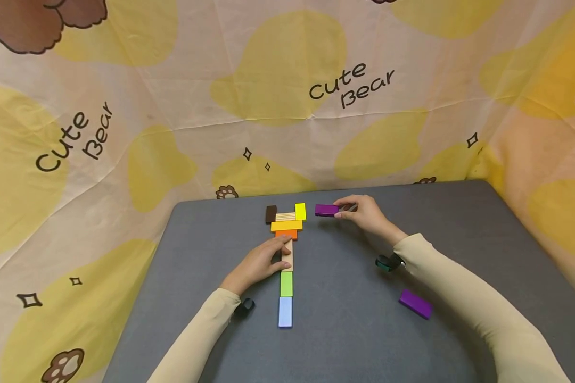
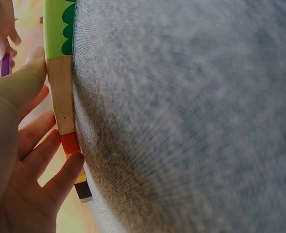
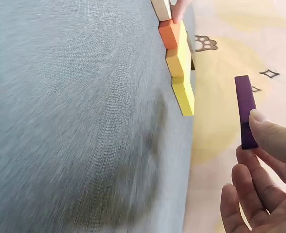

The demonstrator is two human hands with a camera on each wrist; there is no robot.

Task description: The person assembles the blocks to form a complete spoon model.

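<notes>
In the head view my right hand (image 1: 364, 215) pinches a purple block (image 1: 326, 210) by one end, just right of a row of coloured blocks. The right wrist view shows that purple block (image 3: 246, 109) between thumb and fingers, raised off the table. My left hand (image 1: 261, 260) rests on the row, its fingertips at the orange block (image 1: 287, 234) and its thumb on the plain wooden block (image 1: 287, 258). Nearer me lie a green block (image 1: 286, 284) and a light blue block (image 1: 285, 312). Farther off are a yellow-orange block (image 1: 286, 226), a striped block (image 1: 285, 217), a dark brown block (image 1: 270, 214) and a yellow block (image 1: 300, 211).
A second purple block (image 1: 416, 304) lies apart on the grey table (image 1: 340, 330), below my right forearm. Patterned cloth (image 1: 278, 96) hangs behind the table and at both sides. A dark wrist device (image 1: 389, 262) sits at my right cuff.
</notes>
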